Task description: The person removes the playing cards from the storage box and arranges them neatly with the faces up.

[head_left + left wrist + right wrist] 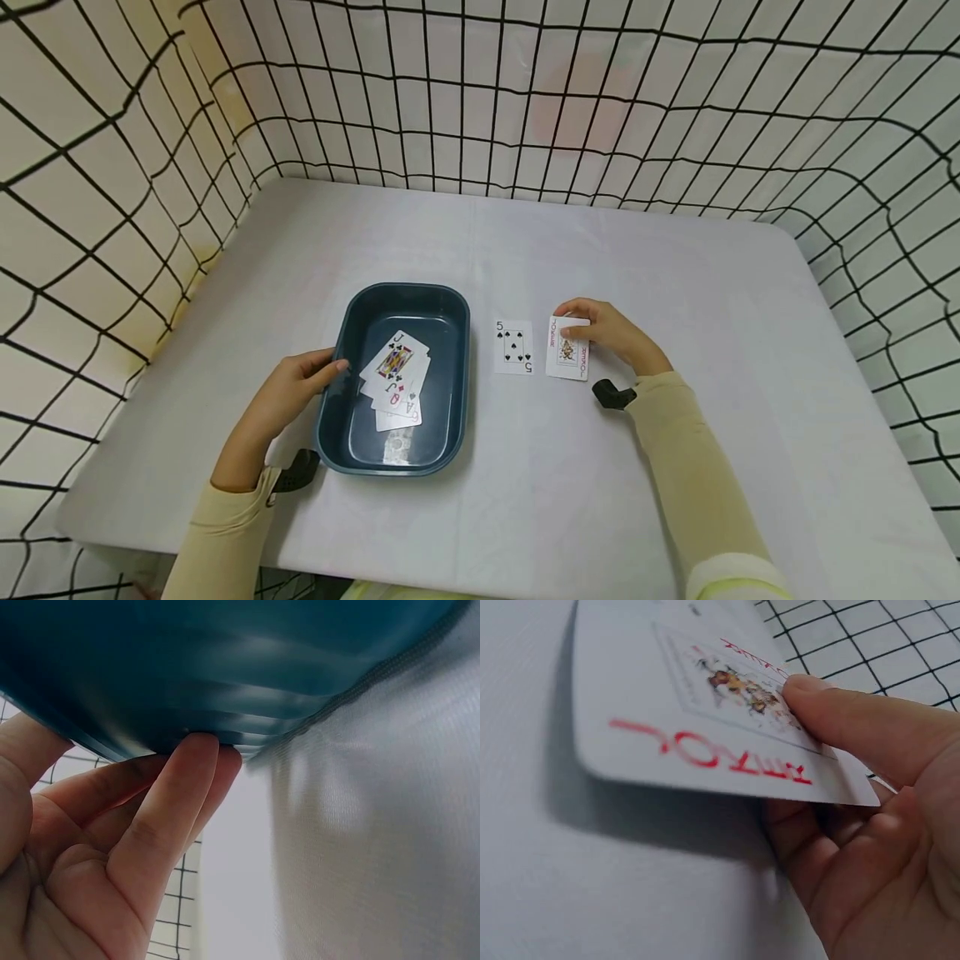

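A dark teal tray [450, 317] sits on the white table [570, 483] and holds a few face-up playing cards [395, 375], a jack on top. My left hand [296, 387] grips the tray's left rim, thumb on top; in the left wrist view its fingers [176, 806] press under the tray wall [225, 667]. Right of the tray lies a five of spades [513, 346]. My right hand [611, 332] pinches a red joker card [567, 350], thumb on top [840, 712] and fingers beneath, and the joker card [697, 712] is lifted slightly off the table.
White walls crossed by a black grid net [675, 108] surround the table on the far, left and right sides. Black wrist-camera mounts show at my left wrist [296, 471] and right wrist [613, 393].
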### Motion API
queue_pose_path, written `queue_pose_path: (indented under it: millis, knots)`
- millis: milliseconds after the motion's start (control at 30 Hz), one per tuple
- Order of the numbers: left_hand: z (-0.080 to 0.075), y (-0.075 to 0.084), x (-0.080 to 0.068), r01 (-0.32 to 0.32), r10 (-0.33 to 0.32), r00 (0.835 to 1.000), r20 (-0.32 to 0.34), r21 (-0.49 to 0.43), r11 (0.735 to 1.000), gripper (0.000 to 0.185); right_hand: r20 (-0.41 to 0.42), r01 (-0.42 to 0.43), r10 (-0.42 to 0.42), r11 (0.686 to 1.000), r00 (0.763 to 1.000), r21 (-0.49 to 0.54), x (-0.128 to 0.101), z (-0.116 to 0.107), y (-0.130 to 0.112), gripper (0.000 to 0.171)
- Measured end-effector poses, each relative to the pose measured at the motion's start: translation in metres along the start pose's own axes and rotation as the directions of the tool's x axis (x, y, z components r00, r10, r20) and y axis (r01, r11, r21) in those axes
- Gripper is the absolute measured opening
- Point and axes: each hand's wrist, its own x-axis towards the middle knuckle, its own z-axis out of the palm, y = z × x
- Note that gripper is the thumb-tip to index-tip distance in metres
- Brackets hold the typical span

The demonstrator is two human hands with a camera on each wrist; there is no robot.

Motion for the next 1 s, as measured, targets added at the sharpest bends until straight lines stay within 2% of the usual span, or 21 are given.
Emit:
queue_pose_path:
  millis: [200, 500, 700, 1000]
  knots:
    - [0.001, -0.001, 0.001, 0.002, -0.002, 1.000, -0.002, -0.004, 1.000, 0.055, -0.056, 0.051, -0.060, 0.987, 0.997, -0.150, 0.002, 0.006, 0.006, 0.025]
    - [0.001, -0.001, 0.000, 0.010, -0.010, 1.000, -0.013, 0.014, 1.000, 0.056, -0.093, 0.056, -0.090, 0.948, 0.992, -0.313, 0.004, 0.016, 0.005, 0.018]
    - [0.002, 0.000, 0.000, 0.009, -0.009, 1.000, -0.012, 0.006, 1.000, 0.054, -0.098, 0.061, -0.105, 0.925, 0.990, -0.374, 0.003, 0.019, 0.002, 0.020]
    - [0.001, 0.000, -0.001, 0.006, -0.006, 1.000, -0.017, 0.018, 1.000, 0.056, -0.090, 0.054, -0.099, 0.911, 0.991, -0.409, 0.004, 0.018, 0.002, 0.025]
